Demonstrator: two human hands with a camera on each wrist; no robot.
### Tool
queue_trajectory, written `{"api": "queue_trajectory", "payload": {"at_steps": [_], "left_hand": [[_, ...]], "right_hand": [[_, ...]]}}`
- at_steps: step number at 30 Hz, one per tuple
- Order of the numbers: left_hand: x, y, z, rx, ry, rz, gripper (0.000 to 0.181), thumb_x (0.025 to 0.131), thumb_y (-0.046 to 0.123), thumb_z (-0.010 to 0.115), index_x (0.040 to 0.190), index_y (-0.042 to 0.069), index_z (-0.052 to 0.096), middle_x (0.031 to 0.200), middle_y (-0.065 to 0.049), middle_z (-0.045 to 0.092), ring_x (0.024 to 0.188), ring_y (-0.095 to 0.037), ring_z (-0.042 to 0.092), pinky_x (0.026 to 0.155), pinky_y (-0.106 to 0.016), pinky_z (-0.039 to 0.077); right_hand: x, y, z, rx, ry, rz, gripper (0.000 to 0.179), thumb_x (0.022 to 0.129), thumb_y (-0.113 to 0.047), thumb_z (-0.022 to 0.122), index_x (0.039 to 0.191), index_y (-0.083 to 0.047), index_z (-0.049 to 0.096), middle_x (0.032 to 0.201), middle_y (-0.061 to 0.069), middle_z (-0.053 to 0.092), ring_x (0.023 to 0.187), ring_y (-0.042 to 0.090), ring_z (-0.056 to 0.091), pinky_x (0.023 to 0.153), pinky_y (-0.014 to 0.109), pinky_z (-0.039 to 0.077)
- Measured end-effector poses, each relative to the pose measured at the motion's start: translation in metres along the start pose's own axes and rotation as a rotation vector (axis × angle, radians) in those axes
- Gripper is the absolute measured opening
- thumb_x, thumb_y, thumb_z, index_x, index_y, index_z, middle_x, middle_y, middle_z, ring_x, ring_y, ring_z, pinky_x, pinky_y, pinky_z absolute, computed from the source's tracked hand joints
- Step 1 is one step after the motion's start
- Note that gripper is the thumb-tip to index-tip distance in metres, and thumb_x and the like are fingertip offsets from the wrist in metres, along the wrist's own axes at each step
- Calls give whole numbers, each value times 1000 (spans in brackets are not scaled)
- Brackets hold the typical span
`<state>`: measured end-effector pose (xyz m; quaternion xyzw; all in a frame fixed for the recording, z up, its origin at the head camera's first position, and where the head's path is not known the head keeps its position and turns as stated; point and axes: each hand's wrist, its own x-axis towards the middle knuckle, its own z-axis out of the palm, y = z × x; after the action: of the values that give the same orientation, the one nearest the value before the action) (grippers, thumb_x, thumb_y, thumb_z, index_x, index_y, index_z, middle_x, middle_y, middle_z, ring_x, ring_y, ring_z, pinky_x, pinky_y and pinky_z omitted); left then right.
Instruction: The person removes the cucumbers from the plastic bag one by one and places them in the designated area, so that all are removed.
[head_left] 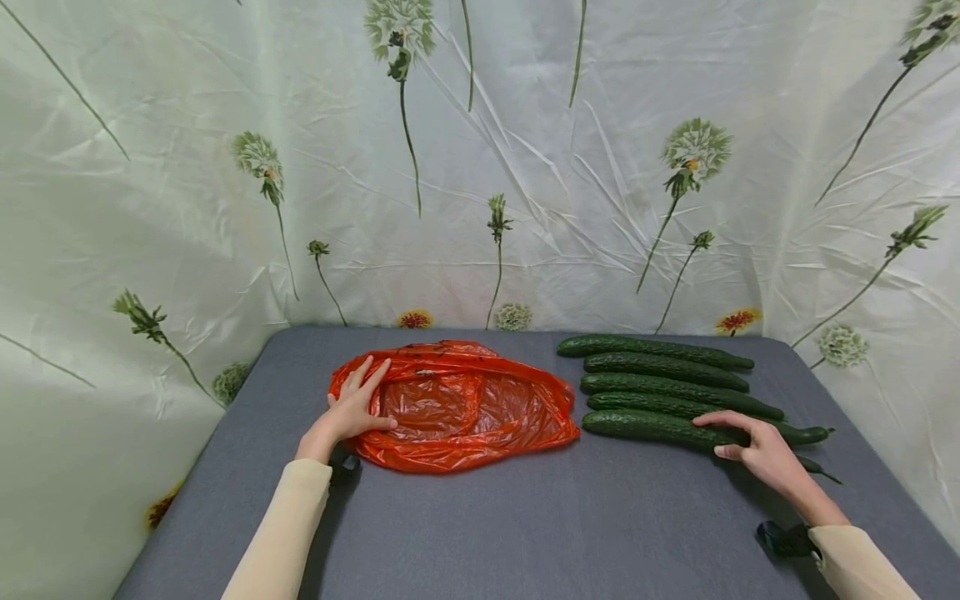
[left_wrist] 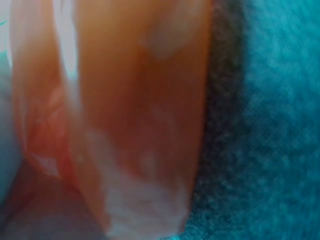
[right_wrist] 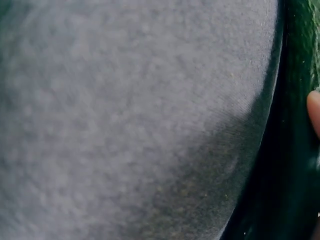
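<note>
A crumpled red plastic bag (head_left: 480, 442) lies on the table with its mouth spread wide. My left hand (head_left: 352, 414) rests on the bag's left end, fingers spread and straight, thumb over the near rim. In the left wrist view, the bag's thin film (left_wrist: 135, 125) fills much of the picture, blurred. To the right, several long green cucumbers lie side by side. My right hand (head_left: 765, 454) grips the nearest cucumber (head_left: 645, 427) toward its right end, fingers across the top and thumb on the near side. One fingertip touches the dark cucumber (right_wrist: 300, 65) in the right wrist view.
The other cucumbers (head_left: 667, 367) lie close behind the held one, near the table's back edge. Grey cloth covers the table (head_left: 525, 533). A pale curtain with a flower print (head_left: 450, 250) hangs behind it and along both sides.
</note>
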<state>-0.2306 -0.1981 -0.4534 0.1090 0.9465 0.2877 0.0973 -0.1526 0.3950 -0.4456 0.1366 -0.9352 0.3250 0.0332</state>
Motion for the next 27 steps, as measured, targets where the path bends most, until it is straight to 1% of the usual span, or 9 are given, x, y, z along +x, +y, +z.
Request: {"api": "queue_trajectory", "payload": {"at_steps": [2, 4, 6, 7, 8, 16, 21, 24, 27], "left_hand": [[0, 0, 0, 2, -4, -2, 99, 79, 26, 80, 153, 9, 17, 156, -23, -1, 137, -52, -2, 94, -78, -1], [0, 0, 0, 6, -5, -1, 98, 79, 26, 79, 153, 9, 17, 156, -23, -1, 137, -53, -2, 94, -78, 0], [-1, 0, 0, 8, -3, 2, 98, 80, 26, 79, 153, 9, 17, 156, -22, -1, 137, -53, -2, 94, -78, 0], [-1, -1, 0, 8, 1, 6, 98, 80, 26, 79, 153, 9, 17, 156, -22, -1, 137, -53, -2, 94, -78, 0], [-1, -1, 0, 6, 6, 11, 98, 80, 27, 79, 153, 9, 18, 156, -22, -1, 136, -53, -2, 94, -79, 0], [-1, -2, -3, 3, 83, 85, 93, 81, 34, 77, 152, 10, 23, 156, -22, 5, 137, -51, -4, 92, -80, -3], [-1, 1, -5, 30, 176, 110, 87, 82, 36, 76, 151, 12, 29, 155, -20, 13, 137, -48, 5, 93, -79, -1], [0, 2, -6, 50, 232, 123, 83, 83, 38, 74, 150, 13, 33, 154, -19, 19, 135, -46, 11, 93, -76, 2], [0, 3, -6, 53, 277, 138, 79, 84, 39, 73, 148, 13, 37, 153, -17, 23, 136, -44, 13, 94, -73, 2]], "right_hand": [[0, -1, 2, -12, -4, 11, 41, 79, 4, 72, 117, -9, 66, 117, 15, 62, 105, 1, 53, 79, 47, 49], [0, -1, 4, -19, -9, 22, 42, 79, 8, 70, 117, -9, 65, 117, 16, 61, 109, 19, 56, 79, 54, 47], [0, -2, 6, -21, -14, 30, 43, 79, 10, 69, 117, -8, 64, 118, 18, 60, 110, 36, 53, 80, 58, 45], [1, -2, 7, -20, -17, 32, 43, 79, 12, 68, 117, -7, 64, 118, 18, 60, 110, 41, 51, 80, 59, 44], [1, -3, 8, -19, -19, 33, 43, 79, 13, 67, 117, -7, 63, 118, 19, 59, 111, 44, 49, 81, 60, 43], [0, -7, 9, -31, -9, 43, 41, 79, 13, 67, 115, -7, 63, 117, 19, 59, 111, 44, 48, 81, 61, 40], [2, -8, 10, -26, -9, 55, 38, 82, 9, 67, 117, -7, 63, 118, 20, 58, 112, 44, 46, 82, 61, 38], [3, -10, 12, -36, 8, 36, 38, 82, 6, 69, 117, -7, 63, 117, 18, 59, 109, 40, 48, 81, 58, 40], [3, -13, 14, -34, 22, 9, 37, 84, 2, 69, 119, -7, 63, 117, 16, 59, 105, 36, 50, 81, 54, 42]]}}
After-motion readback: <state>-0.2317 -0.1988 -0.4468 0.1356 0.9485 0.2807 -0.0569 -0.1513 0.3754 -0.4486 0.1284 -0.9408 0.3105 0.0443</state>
